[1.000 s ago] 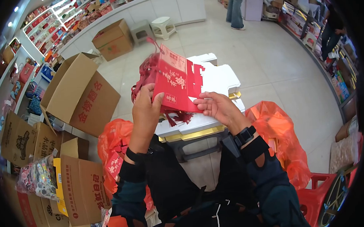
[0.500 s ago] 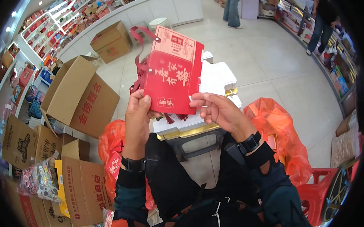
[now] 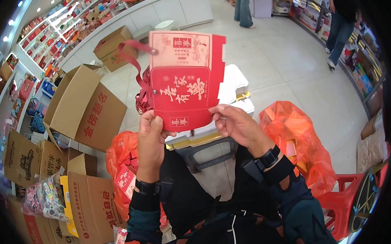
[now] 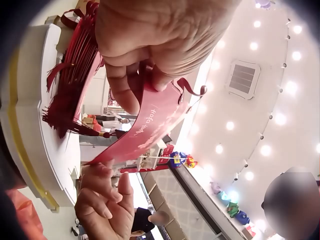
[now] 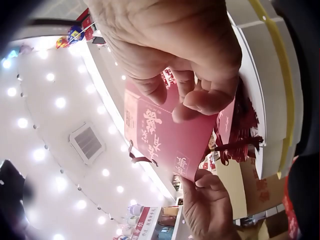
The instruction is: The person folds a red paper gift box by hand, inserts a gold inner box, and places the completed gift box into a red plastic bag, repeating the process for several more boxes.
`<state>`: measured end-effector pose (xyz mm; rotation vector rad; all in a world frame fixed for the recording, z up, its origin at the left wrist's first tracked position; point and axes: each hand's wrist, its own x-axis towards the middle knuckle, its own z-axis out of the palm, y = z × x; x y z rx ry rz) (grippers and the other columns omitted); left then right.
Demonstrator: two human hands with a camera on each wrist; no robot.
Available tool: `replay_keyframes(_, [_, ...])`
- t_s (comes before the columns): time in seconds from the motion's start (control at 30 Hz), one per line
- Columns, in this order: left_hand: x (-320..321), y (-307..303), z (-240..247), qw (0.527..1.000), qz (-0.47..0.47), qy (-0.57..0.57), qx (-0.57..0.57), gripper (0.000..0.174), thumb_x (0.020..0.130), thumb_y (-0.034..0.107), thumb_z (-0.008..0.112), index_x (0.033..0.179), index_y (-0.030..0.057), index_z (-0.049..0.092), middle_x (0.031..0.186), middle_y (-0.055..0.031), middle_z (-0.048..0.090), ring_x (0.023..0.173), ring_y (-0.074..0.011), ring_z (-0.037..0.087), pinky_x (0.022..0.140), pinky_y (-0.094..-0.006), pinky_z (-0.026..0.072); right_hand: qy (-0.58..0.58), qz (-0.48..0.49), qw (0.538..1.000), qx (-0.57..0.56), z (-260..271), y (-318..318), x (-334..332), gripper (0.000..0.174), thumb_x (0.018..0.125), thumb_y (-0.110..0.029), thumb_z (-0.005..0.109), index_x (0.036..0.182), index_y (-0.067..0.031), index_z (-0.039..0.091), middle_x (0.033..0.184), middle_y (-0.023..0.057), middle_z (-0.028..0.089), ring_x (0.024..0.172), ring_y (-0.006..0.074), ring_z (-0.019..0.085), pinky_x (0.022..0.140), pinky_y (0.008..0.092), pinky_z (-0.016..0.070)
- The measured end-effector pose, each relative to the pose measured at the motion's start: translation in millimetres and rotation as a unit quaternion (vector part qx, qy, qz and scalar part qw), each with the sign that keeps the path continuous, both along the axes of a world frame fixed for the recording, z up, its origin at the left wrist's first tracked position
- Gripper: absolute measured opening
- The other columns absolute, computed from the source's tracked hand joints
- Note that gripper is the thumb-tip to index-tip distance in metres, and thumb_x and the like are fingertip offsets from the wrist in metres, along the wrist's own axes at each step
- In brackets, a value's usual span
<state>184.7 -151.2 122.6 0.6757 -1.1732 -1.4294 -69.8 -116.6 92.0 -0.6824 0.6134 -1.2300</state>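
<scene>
A flat red gift box [image 3: 177, 107] with gold lettering, a pink upper panel and a ribbon handle [image 3: 131, 59] is held up in front of me. My left hand [image 3: 149, 143] pinches its lower left corner, thumb on the printed face. At the lower right edge, my right hand [image 3: 241, 126] pinches it between thumb and fingers, the other fingers curled. In the left wrist view the box bows in a curve between both hands. Behind it, a pile of red pieces with dark red tassels [image 4: 60, 115] lies on white flat stacks [image 3: 233, 83].
The stacks rest on a grey stool [image 3: 192, 159] between my knees. Orange plastic bags [image 3: 292, 139] flank me, the left one [image 3: 118, 151] holding red pieces. Cardboard boxes [image 3: 88, 105] stand left, a red stool [image 3: 345, 198] right. A person [image 3: 342, 26] is by the right shelves.
The gift box has been raised and turned from a tilt to nearly upright facing me, its pink panel now fully shown. Both hands have kept to its lower edge. The person at right came further into view.
</scene>
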Motion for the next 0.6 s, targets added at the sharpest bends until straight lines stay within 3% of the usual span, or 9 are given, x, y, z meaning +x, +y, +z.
replay_keyframes(0.07, [-1.5,2.6,-5.5,1.0,0.012,-0.011,-0.003,0.026,0.103,0.022,0.058,0.12,0.0047,0.048,0.108,-0.009,0.067,0.09,-0.0155,0.068,0.073,-0.0283,0.0582,0.034,-0.035,0.999,-0.017,2.8,-0.2,-7.1,0.038,0.103,-0.027,0.054,0.12,0.0055,0.063,0.095,0.0068,0.065,0.076,0.0119,0.058,0.062,0.0246,0.0474])
replay_keyframes(0.13, [-2.1,4.6,-8.4,0.999,0.024,-0.021,-0.008,0.025,0.104,0.021,0.057,0.119,0.0045,0.048,0.108,-0.009,0.067,0.091,-0.0157,0.068,0.073,-0.0289,0.0587,0.194,-0.074,0.974,-0.089,13.2,3.4,-15.5,0.04,0.099,-0.032,0.063,0.116,0.0039,0.068,0.102,0.0085,0.069,0.087,0.0123,0.06,0.074,0.0261,0.0468])
replay_keyframes(0.27, [-1.1,10.0,-17.5,0.998,0.033,-0.045,-0.005,0.022,0.104,0.019,0.055,0.119,0.0044,0.048,0.106,-0.0096,0.068,0.087,-0.0158,0.068,0.073,-0.0291,0.0584,0.172,-0.086,0.976,-0.099,26.0,14.9,-20.1,0.041,0.098,-0.033,0.064,0.117,0.0032,0.069,0.101,0.0084,0.07,0.092,0.0132,0.062,0.08,0.0268,0.0478])
replay_keyframes(0.47, [0.7,26.9,-25.0,0.995,-0.002,-0.096,0.003,0.023,0.104,0.018,0.055,0.121,0.0038,0.048,0.1,-0.0097,0.068,0.08,-0.0156,0.067,0.072,-0.0292,0.0578,0.267,-0.031,0.961,-0.068,23.4,18.0,-46.0,0.044,0.096,-0.034,0.067,0.116,0.0047,0.068,0.102,0.0098,0.07,0.095,0.0138,0.064,0.083,0.0271,0.0512])
replay_keyframes(0.57, [3.8,38.8,-34.5,0.993,-0.022,-0.117,0.009,0.023,0.104,0.017,0.055,0.122,0.003,0.049,0.099,-0.0093,0.067,0.079,-0.0149,0.066,0.072,-0.0287,0.0573,0.235,-0.008,0.97,-0.063,29.2,21.4,-55.2,0.049,0.097,-0.032,0.066,0.127,0.0059,0.06,0.111,0.0108,0.069,0.1,0.0157,0.066,0.087,0.0307,0.054])
replay_keyframes(0.6, [2.4,41.0,-35.9,0.992,-0.029,-0.122,0.019,0.023,0.104,0.017,0.055,0.122,0.0028,0.049,0.098,-0.0091,0.067,0.078,-0.0146,0.066,0.072,-0.0283,0.057,0.144,-0.006,0.987,-0.072,31.0,23.0,-55.5,0.051,0.097,-0.031,0.064,0.132,0.0055,0.054,0.118,0.0123,0.066,0.105,0.0173,0.066,0.09,0.0331,0.0543])
